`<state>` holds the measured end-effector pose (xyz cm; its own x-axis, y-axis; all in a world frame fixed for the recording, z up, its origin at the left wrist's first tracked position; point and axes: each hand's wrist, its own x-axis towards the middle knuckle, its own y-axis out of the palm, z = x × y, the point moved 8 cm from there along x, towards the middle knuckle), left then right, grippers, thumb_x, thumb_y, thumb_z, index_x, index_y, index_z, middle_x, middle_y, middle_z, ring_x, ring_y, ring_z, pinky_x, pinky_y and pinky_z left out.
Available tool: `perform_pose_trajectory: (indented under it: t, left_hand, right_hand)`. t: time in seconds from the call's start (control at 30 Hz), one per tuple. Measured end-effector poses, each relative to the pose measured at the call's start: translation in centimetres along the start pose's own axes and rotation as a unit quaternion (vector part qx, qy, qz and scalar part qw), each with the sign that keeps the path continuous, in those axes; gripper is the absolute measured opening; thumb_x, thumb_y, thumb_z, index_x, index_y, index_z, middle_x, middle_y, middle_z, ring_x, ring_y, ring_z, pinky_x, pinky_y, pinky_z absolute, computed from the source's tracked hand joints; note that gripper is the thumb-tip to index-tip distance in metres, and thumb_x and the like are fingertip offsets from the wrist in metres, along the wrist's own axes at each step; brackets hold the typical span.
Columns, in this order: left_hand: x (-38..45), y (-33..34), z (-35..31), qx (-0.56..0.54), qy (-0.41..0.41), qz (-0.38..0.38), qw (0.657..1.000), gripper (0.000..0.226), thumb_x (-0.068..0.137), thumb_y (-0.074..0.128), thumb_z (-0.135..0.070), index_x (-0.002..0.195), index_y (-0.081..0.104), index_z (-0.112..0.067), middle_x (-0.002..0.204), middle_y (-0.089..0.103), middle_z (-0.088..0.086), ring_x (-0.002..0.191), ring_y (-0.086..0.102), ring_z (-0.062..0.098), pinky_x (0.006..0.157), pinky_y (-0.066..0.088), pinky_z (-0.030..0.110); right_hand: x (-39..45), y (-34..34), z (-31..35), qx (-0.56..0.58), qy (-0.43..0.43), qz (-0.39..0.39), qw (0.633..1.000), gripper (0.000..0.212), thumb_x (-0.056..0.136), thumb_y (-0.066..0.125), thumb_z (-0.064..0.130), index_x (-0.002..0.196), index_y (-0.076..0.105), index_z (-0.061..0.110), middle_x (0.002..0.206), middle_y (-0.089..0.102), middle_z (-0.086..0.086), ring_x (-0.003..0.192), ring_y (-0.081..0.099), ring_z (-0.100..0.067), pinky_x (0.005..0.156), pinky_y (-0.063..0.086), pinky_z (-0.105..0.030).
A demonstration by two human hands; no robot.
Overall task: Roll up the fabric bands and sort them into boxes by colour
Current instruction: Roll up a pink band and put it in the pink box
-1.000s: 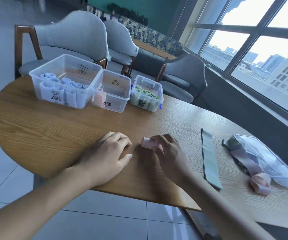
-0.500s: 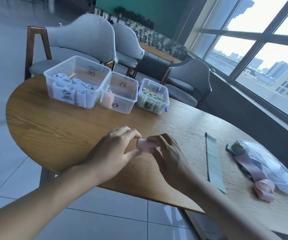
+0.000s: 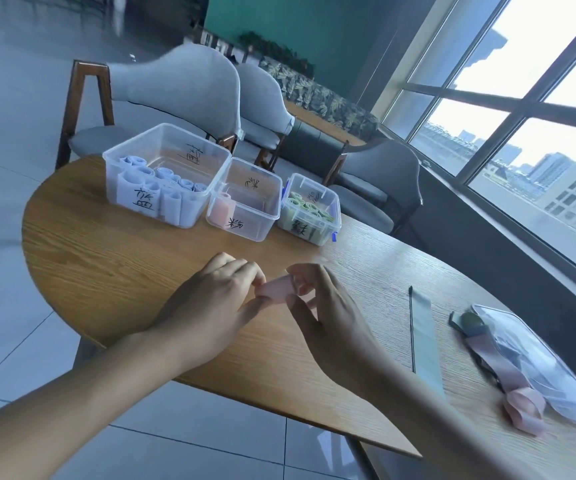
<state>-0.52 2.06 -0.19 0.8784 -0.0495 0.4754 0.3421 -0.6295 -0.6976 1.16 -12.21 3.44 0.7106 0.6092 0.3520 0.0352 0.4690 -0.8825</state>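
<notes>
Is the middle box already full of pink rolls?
No, the middle box holds only one pink roll at its left end, and the rest of it looks bare.

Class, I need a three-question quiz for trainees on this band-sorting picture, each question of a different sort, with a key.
1. True or false: the pink roll lies flat on the table.
2. Which box holds the most rolls? A blue box; B middle box; C green box.
3. Name the flat band to the right of the right hand.

Key
1. False; the left hand and right hand pinch it.
2. A.
3. The green band.
</notes>
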Motion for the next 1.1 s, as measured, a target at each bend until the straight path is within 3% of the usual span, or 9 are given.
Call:
perform_pose_trajectory:
  t: [0.2,0.27,0.4,0.53,0.63,0.77,0.9,1.1]
  left_hand:
    - [0.0,-0.2,0.9,0.01,-0.036,0.012,0.999,0.025,0.098,0.048,-0.056,0.1,0.053,-0.031,0.104,0.058,-0.019,0.108,0.045,0.007,0.083,0.047,0.033]
    - [0.1,-0.2,1.3,0.021,-0.056,0.017,0.998,0.024,0.098,0.05,-0.053,0.106,0.053,-0.03,0.109,0.057,-0.018,0.108,0.046,0.009,0.083,0.047,0.032]
    - [0.2,0.4,2.7,0.06,-0.096,0.046,0.993,0.036,0.098,0.052,-0.048,0.128,0.05,-0.027,0.127,0.052,-0.013,0.12,0.042,0.012,0.098,0.041,0.029]
    - [-0.1,1.0,3.6,0.094,-0.09,0.073,0.989,0.048,0.099,0.047,-0.051,0.139,0.047,-0.024,0.148,0.042,-0.008,0.139,0.033,0.015,0.113,0.033,0.035]
    - [-0.4,1.3,4.2,0.111,-0.099,0.09,0.985,0.056,0.101,0.041,-0.054,0.148,0.04,-0.025,0.161,0.028,-0.004,0.149,0.019,0.016,0.121,0.02,0.034]
    - [-0.6,1.2,4.2,0.108,-0.105,0.08,0.985,0.055,0.101,0.037,-0.055,0.149,0.038,-0.027,0.162,0.025,-0.006,0.15,0.015,0.014,0.12,0.016,0.031]
    - [-0.6,1.1,4.1,0.111,-0.103,0.071,0.986,0.052,0.101,0.037,-0.054,0.146,0.042,-0.027,0.161,0.028,-0.004,0.15,0.017,0.016,0.12,0.018,0.033]
    - [-0.6,1.1,4.1,0.116,-0.1,0.071,0.986,0.05,0.102,0.037,-0.052,0.144,0.044,-0.025,0.159,0.032,-0.002,0.149,0.019,0.018,0.12,0.022,0.036]
  right_hand:
    - [1.7,0.1,-0.3,-0.01,-0.021,-0.013,1.0,0.018,0.101,0.055,0.012,0.117,0.053,0.02,0.11,0.054,0.011,0.101,0.051,-0.003,0.084,0.037,-0.008]
    - [2.7,0.0,-0.5,-0.018,-0.031,-0.016,0.999,0.016,0.1,0.056,0.01,0.114,0.054,0.017,0.11,0.058,0.008,0.102,0.054,-0.008,0.086,0.042,-0.015]
    - [5.6,-0.7,-1.2,-0.028,-0.041,-0.037,0.998,0.013,0.096,0.06,0.007,0.106,0.056,0.014,0.103,0.06,0.0,0.095,0.056,-0.021,0.081,0.047,-0.033]
    - [9.2,-1.4,-2.0,-0.052,-0.006,-0.031,0.998,0.016,0.095,0.056,0.003,0.106,0.057,0.016,0.108,0.062,-0.003,0.092,0.055,-0.021,0.074,0.04,-0.031]
    - [12.2,-1.8,-2.4,-0.078,0.017,-0.033,0.996,0.022,0.093,0.055,0.001,0.104,0.059,0.019,0.112,0.063,-0.002,0.098,0.057,-0.024,0.079,0.048,-0.037]
    - [16.0,-1.8,-2.3,-0.102,0.022,-0.038,0.994,0.015,0.094,0.059,0.003,0.103,0.062,0.015,0.112,0.066,-0.005,0.096,0.059,-0.022,0.075,0.044,-0.031]
    - [18.9,-1.3,-2.0,-0.119,0.02,-0.025,0.992,0.016,0.095,0.058,0.004,0.109,0.064,0.01,0.115,0.066,-0.005,0.098,0.059,-0.023,0.08,0.048,-0.033]
    - [22.0,0.7,-3.2,-0.125,0.044,0.01,0.991,0.022,0.092,0.06,0.0,0.103,0.068,0.017,0.111,0.069,-0.002,0.093,0.063,-0.022,0.08,0.055,-0.035]
